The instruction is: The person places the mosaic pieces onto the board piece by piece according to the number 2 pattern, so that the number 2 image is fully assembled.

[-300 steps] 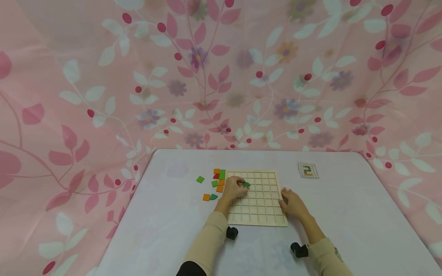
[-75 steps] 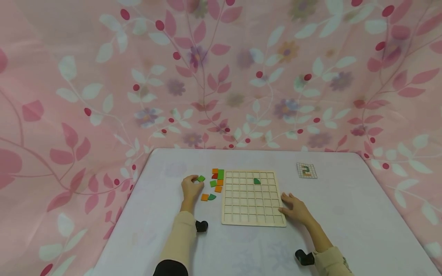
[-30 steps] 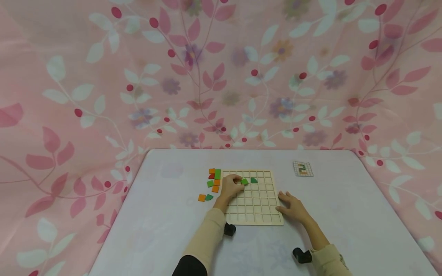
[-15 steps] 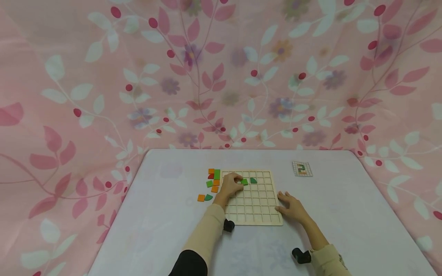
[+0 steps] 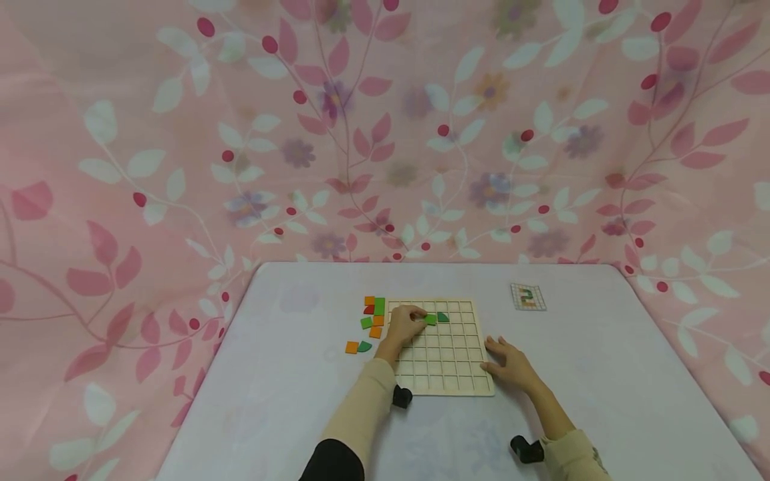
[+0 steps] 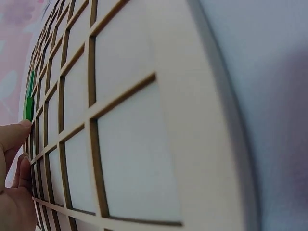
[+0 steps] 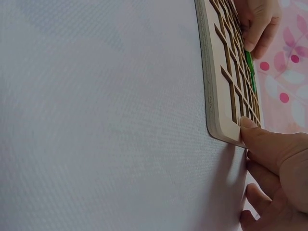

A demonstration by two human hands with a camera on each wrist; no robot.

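Observation:
My left hand is over the upper part of a pale wooden grid board. Its thumb and index finger pinch a green square tile, which lies right beside a dark green quarter-circle tile on the grid. In the left wrist view, the thumb meets the edge of the square tile. At the board's right edge is my right hand, fingers spread loosely. The right wrist view has its thumb resting on the board near a corner, the other fingers beside and below the edge.
Left of the board lie several loose tiles: orange squares, a red piece, green pieces and another dark green quarter-circle. A small pattern card is at the back right of the white table.
The quarter-circle was laid on the grid. My left hand then picked the green square up from the left and brought it beside the quarter-circle, shifting slightly right just now. The right hand stayed put.

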